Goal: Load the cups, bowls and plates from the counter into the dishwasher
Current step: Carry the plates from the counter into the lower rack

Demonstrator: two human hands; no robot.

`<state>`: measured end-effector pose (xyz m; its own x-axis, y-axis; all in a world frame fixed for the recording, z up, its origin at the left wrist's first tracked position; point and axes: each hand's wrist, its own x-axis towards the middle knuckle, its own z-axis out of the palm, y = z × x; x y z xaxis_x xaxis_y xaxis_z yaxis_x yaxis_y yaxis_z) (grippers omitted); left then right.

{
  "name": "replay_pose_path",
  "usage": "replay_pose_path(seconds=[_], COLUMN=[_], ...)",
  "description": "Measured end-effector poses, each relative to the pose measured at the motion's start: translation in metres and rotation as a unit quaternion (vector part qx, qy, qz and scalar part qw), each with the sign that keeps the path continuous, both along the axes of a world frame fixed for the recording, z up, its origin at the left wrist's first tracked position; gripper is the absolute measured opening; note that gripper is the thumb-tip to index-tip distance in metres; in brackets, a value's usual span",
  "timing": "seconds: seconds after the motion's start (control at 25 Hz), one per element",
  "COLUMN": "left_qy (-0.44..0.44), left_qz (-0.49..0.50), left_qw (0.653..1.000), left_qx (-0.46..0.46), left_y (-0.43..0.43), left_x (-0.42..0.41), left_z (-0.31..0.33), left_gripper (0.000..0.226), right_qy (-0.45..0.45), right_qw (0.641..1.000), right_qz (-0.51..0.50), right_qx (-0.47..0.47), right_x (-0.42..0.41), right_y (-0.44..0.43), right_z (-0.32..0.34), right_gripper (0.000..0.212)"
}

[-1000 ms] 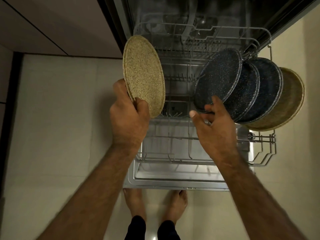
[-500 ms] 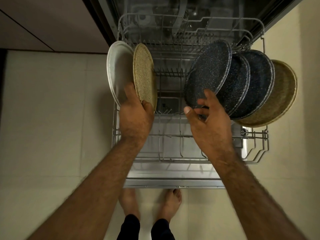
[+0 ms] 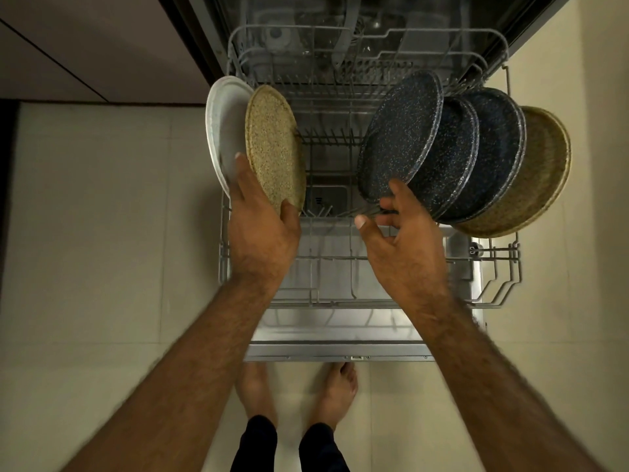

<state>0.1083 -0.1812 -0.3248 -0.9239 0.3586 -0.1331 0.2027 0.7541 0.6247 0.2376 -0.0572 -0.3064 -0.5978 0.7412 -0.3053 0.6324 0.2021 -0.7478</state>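
Four plates (image 3: pixel 401 141) stand at the right of the rack (image 3: pixel 503 267), a white plate (image 3: pixel 223 131) at its left, where my left hand (image 3: pixel 262 233) pinches a tan plate (image 3: pixel 272 148), my right hand (image 3: pixel 405 253) has its fingers (image 3: pixel 401 199) spread, and no cups or bowls are in yet.

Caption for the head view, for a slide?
Left hand grips a tan speckled plate beside a white plate in the dishwasher rack; right hand at the nearest dark blue plate.

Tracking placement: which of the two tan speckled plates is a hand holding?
The left tan plate, beside the white plate: the left hand grips its lower edge. The right tan plate stands untouched beyond three dark blue plates.
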Motion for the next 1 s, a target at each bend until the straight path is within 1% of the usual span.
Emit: replay_pose_path(seconds=[0.12, 0.2, 0.32, 0.4, 0.48, 0.56, 0.6, 0.72, 0.84, 1.0], left_qy=[0.048, 0.079, 0.104, 0.095, 0.062, 0.017, 0.005, -0.011, -0.018, -0.039], left_qz=[-0.011, -0.023, -0.102, -0.182, -0.256, -0.314, -0.333, -0.345, -0.350, -0.364], left_qw=[0.999, 0.996, 0.986, 0.974, 0.958, 0.942, 0.935, 0.929, 0.922, 0.912], left_qx=[-0.019, -0.044, -0.082, -0.098, -0.109, -0.118, -0.122, -0.137, -0.164, -0.184], left_y=[-0.008, -0.013, -0.017, -0.021, -0.028, -0.033, -0.035, -0.038, -0.035, -0.029], left_x=[0.012, 0.023, 0.050, 0.072, 0.093, 0.112, 0.121, 0.136, 0.133, 0.125], left_z=[0.011, 0.017, 0.016, 0.007, -0.006, -0.017, -0.021, -0.026, -0.027, -0.024], left_gripper=[0.085, 0.080, 0.065, 0.051, 0.042, 0.036, 0.033, 0.033, 0.035, 0.034], right_qy=[-0.018, -0.033, -0.094, -0.150, -0.199, -0.234, -0.242, -0.239, -0.232, -0.259], right_qw=[1.000, 0.997, 0.983, 0.968, 0.949, 0.934, 0.932, 0.933, 0.932, 0.918], right_qz=[0.024, 0.054, 0.138, 0.185, 0.226, 0.241, 0.238, 0.241, 0.257, 0.278], right_qx=[0.009, 0.034, 0.079, 0.081, 0.093, 0.120, 0.125, 0.118, 0.108, 0.114], right_x=[0.009, 0.018, 0.037, 0.053, 0.070, 0.083, 0.087, 0.093, 0.094, 0.093], right_y=[-0.005, -0.010, -0.018, -0.025, -0.032, -0.038, -0.040, -0.044, -0.041, -0.040], right_z=[0.001, -0.001, -0.010, -0.018, -0.024, -0.029, -0.030, -0.034, -0.040, -0.043], right_gripper=[0.068, 0.063, 0.052, 0.048, 0.043, 0.037, 0.036, 0.037, 0.035, 0.041])
